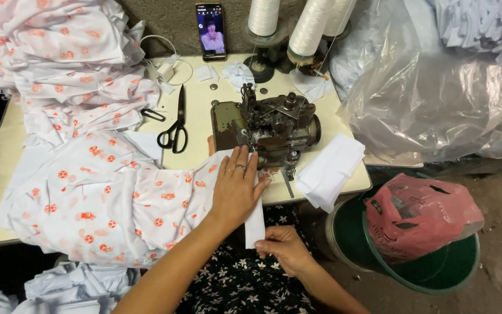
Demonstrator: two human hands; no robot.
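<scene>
My left hand lies flat, fingers spread, on white fabric with orange dots, pressing it down right in front of the old dark sewing machine. A ring shows on one finger. Below the table edge, my right hand pinches the lower end of a white fabric strip that runs up under my left hand toward the machine's foot.
Black scissors lie left of the machine. A pile of dotted fabric fills the back left. A phone leans on the wall, beside white thread cones. White cut pieces, a green bucket with a pink bag and large plastic bags stand right.
</scene>
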